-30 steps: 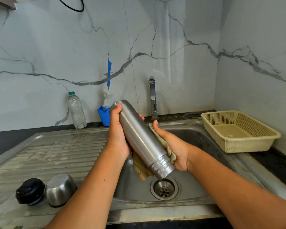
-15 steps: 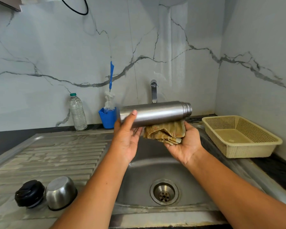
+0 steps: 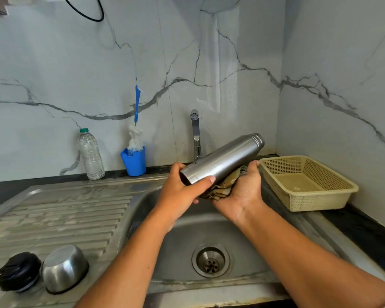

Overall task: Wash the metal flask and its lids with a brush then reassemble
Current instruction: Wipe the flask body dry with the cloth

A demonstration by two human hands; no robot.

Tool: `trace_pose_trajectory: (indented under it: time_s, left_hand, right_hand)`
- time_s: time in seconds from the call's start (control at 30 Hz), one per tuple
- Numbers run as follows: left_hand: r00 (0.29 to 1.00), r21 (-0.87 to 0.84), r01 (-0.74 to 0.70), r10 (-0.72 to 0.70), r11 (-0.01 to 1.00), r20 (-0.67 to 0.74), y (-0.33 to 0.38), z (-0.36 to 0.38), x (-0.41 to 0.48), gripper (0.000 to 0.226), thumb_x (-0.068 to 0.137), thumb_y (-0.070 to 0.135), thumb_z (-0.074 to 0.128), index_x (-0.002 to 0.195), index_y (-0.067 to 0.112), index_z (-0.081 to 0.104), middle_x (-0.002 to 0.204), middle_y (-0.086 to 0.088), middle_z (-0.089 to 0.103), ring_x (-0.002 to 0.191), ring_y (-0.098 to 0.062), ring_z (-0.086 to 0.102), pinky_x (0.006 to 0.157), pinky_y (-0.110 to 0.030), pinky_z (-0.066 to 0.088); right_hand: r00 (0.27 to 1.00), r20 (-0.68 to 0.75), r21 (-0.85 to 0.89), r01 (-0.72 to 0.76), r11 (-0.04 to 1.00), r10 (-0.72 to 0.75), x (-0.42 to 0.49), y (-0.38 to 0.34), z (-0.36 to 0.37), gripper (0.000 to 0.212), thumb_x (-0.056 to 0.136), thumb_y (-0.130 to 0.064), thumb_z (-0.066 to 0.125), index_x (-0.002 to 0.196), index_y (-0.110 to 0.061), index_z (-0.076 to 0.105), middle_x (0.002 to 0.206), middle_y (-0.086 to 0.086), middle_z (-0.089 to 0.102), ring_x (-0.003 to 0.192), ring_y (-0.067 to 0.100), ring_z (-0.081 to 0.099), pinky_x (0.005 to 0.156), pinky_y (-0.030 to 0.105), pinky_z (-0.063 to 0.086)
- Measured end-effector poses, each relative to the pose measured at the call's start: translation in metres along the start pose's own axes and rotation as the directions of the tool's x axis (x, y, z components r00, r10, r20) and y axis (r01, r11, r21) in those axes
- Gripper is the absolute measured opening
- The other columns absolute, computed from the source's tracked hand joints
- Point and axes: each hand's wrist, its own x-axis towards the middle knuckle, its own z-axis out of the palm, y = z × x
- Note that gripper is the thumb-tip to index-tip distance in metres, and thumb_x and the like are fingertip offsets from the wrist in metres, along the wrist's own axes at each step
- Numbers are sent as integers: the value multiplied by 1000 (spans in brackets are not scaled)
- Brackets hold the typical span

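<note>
- Above the sink [image 3: 142,210], near its back edge, the metal flask [image 3: 223,160] is held tilted, with one end low on the left and the other end up on the right
- At the low end, the left hand [image 3: 180,196] is wrapped around the flask, with the thumb pressed on its side
- Under the middle of the flask, a brown cloth [image 3: 225,186] is cupped in the right hand [image 3: 242,192], and the fingers are curled up around the cloth and the flask
- It is judged that the flask is hard and stiff, so it can be squeezed firmly without being bent
- Its smooth shiny skin is likely slippery, more so if wet, so it is best held with fingers all the way around, near an end ring or with the cloth under it
- It cannot be told if water is inside, so its weight is only guessed as light
- On the draining board by the front left corner, the black lid [image 3: 18,271] and the steel cup lid [image 3: 63,267] are set side by side, mouth down
- At the back edge, the brush [image 3: 135,138] is stood in a blue cup [image 3: 133,161], just beside a plastic bottle [image 3: 91,154]
- On the counter to the right, a basket [image 3: 307,182] is placed
</note>
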Motion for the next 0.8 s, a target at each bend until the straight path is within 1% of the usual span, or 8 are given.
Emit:
trace_pose_trajectory:
  time_s: [0.07, 0.17, 0.3, 0.47, 0.6, 0.7, 0.77, 0.8]
  left_hand:
    - [989, -158, 129, -116, 979, 90, 4, 0, -4, 49, 82, 41, 84, 120, 27, 56, 118, -9, 68, 90, -21, 71, 75, -34, 63]
    - [933, -406, 344, -258, 846, 252, 12, 3, -9, 54, 82, 39, 82, 127, 18, 60, 116, -17, 65, 85, -22, 66, 68, -28, 59]
    - [952, -467, 301, -238, 831, 192, 10, 13, -10, 48, 83, 33, 83, 123, 19, 61, 117, -16, 66, 90, -23, 69, 71, -29, 61]
    - [995, -109, 40, -49, 993, -88, -4, 17, -1, 56, 78, 34, 89, 116, 29, 49, 118, 0, 65, 101, -17, 71, 81, -37, 64]
    - [975, 168, -38, 73, 985, -212, -9, 11, 3, 62, 78, 39, 88, 117, 28, 41, 110, 5, 62, 97, -15, 65, 71, -27, 55]
    - [961, 219, -35, 93, 975, -260, -11, 9, 6, 58, 76, 35, 87, 112, 27, 42, 103, 0, 67, 89, -19, 66, 66, -33, 51]
    - [950, 241, -70, 138, 968, -279, -10, 6, 7, 56, 74, 31, 88, 109, 25, 44, 99, -2, 67, 86, -21, 65, 66, -35, 50]
    - [947, 250, -95, 165, 964, -276, -9, 5, 7, 56, 74, 30, 88, 108, 24, 45, 98, -2, 67, 85, -21, 66, 67, -37, 52]
  right_hand:
    - [999, -34, 8, 16, 1000, -16, 2, -5, -2, 99, 83, -90, 34, 135, -11, 62, 123, 28, 68, 119, 47, 63, 109, 63, 41]
    - [995, -75, 35, 62, 997, -59, 1, -15, -2, 94, 86, -87, 34, 131, -10, 65, 118, 27, 71, 113, 44, 66, 106, 58, 46]
    - [995, -73, 67, 69, 995, -64, 0, -18, 0, 93, 86, -87, 36, 131, -11, 64, 118, 28, 70, 113, 45, 67, 108, 61, 44]
    - [998, -22, 52, 61, 997, -60, 3, -9, 5, 91, 91, -83, 31, 138, -8, 57, 125, 29, 67, 120, 46, 62, 112, 59, 41]
    - [987, 104, -248, 146, 958, -123, -5, 1, 12, 67, 106, -59, 26, 137, -9, 58, 123, 22, 71, 119, 35, 66, 111, 51, 45]
    - [970, 229, -535, 196, 822, -82, -13, 17, 13, 55, 109, -49, 31, 153, -18, 43, 144, 12, 60, 135, 19, 56, 119, 43, 37]
    - [950, 289, -769, 303, 563, -116, -13, 22, 13, 57, 110, -48, 29, 163, -31, 17, 170, -4, 13, 153, 5, 13, 126, 36, 13]
    - [933, 331, -848, 359, 390, -138, -13, 20, 13, 55, 110, -46, 25, 162, -36, 10, 169, -14, -9, 151, 0, -8, 124, 32, 2]
